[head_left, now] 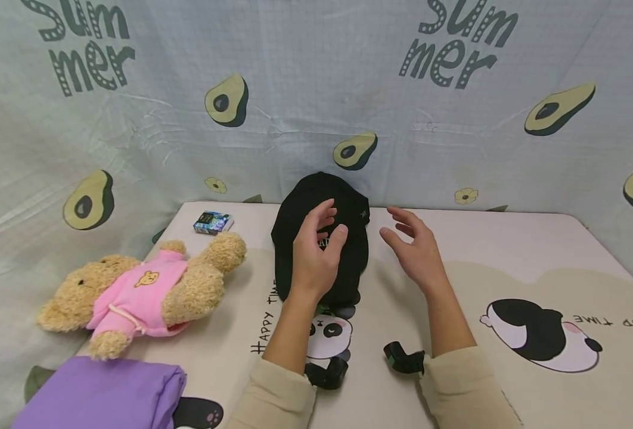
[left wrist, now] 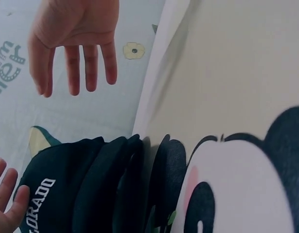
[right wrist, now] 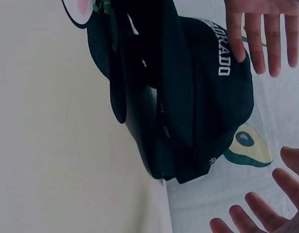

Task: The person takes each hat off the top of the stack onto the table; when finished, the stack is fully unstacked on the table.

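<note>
The black cap sat toward the far edge of the worktop, its domed crown turned to the cloth backdrop and its lower part toward the person. It looked like dull, soft fabric, with pale block lettering across the front and a small light mark on one side. The wrist views showed several curved layers stacked along its nearer part; whether these belonged to one cap or several nested together could not be told.

The left hand was in front of the cap, fingers gently bent and spread from the thumb, gripping nothing. The right hand was raised just beside the cap, likewise relaxed and holding nothing. Beige sleeves covered the forearms, and smooth black angular devices showed at the cuffs.

To the left, a tan bear with curly plush lay on its back in a pink hoodie. Beyond it rested a small rectangular box, patterned in blue; nearer was a folded purple cloth with rounded edges. The pale worktop bore cartoon animal prints, while avocados and lettering patterned the creased backdrop.
</note>
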Demonstrator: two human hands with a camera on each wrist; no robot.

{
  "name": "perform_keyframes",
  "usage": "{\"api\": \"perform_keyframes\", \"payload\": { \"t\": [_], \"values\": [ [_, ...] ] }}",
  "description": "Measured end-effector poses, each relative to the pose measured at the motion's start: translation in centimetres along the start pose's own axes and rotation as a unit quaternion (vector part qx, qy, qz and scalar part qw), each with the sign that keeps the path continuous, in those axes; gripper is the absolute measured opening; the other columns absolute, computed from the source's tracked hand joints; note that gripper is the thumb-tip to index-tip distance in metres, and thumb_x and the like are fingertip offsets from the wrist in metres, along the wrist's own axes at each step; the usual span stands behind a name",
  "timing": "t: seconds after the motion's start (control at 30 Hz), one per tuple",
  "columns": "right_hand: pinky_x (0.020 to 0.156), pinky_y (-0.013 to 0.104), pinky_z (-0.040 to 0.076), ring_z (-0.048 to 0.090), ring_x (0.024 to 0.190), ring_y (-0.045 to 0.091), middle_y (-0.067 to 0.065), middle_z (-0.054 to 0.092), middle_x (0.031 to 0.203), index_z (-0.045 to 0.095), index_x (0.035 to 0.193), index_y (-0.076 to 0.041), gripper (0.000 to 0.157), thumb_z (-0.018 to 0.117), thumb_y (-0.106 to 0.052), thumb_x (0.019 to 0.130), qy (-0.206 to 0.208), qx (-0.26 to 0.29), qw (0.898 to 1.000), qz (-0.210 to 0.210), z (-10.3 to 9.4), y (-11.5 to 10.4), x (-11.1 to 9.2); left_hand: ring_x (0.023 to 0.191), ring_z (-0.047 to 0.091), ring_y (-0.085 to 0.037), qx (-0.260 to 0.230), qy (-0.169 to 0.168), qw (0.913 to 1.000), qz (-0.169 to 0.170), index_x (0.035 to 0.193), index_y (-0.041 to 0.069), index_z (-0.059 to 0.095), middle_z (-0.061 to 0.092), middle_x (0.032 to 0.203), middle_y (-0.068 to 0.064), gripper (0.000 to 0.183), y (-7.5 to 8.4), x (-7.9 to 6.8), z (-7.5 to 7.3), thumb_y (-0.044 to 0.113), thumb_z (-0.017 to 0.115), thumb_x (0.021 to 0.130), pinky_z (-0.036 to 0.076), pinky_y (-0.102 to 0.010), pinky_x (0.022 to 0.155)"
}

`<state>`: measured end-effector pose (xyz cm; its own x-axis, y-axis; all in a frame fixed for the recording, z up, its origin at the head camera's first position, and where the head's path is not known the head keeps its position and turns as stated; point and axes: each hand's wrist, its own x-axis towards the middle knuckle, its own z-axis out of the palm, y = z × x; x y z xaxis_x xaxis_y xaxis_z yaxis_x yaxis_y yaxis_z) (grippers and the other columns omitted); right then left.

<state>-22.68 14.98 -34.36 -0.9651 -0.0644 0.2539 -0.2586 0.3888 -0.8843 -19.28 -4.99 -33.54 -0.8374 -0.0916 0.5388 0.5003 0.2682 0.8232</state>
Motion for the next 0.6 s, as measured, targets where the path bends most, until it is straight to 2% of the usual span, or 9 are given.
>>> {"api": "perform_keyframes", "payload": {
  "t": [0.13,0.3,0.43,0.6],
  "values": [
    [0.117,0.057,0.040,0.046,0.145,0.040,0.016,0.050,0.154,0.053,0.149,-0.012,0.050,0.062,-0.026,0.102,-0.004,-0.001,1.000,-0.005,0.5,0.0,0.2,0.120,0.064,-0.028,0.006,0.056,0.9984,-0.001,0.137,0.003,0.061,0.069,0.129,-0.014,0.040,-0.2,0.2,-0.5,0.018,0.056,0.099,0.053,-0.049,0.100],
    [0.117,0.057,0.039,0.048,0.143,0.040,0.016,0.051,0.153,0.054,0.148,-0.010,0.049,0.063,-0.024,0.102,-0.008,0.002,1.000,-0.007,0.9,0.1,0.3,0.110,0.068,-0.026,0.012,0.141,0.9899,-0.005,0.121,0.003,0.071,0.074,0.117,-0.012,0.027,-0.4,0.3,-1.2,0.009,0.056,0.099,0.056,-0.044,0.093],
    [0.118,0.056,0.039,0.047,0.143,0.039,0.015,0.051,0.154,0.054,0.149,-0.010,0.049,0.062,-0.023,0.102,-0.010,0.002,1.000,-0.005,1.3,0.1,0.3,0.107,0.068,-0.026,0.015,0.176,0.9841,-0.014,0.116,0.004,0.074,0.074,0.115,-0.011,0.025,-0.7,0.3,-1.5,0.008,0.056,0.099,0.055,-0.040,0.091],
    [0.117,0.058,0.039,0.047,0.144,0.039,0.012,0.051,0.155,0.053,0.149,-0.012,0.049,0.061,-0.027,0.102,-0.013,-0.001,1.000,-0.007,1.7,-0.2,0.6,0.106,0.067,-0.027,0.013,0.201,0.9792,-0.025,0.116,0.003,0.073,0.072,0.114,-0.012,0.025,-1.3,0.5,-1.6,0.005,0.056,0.097,0.055,-0.038,0.089]
  ]
}}
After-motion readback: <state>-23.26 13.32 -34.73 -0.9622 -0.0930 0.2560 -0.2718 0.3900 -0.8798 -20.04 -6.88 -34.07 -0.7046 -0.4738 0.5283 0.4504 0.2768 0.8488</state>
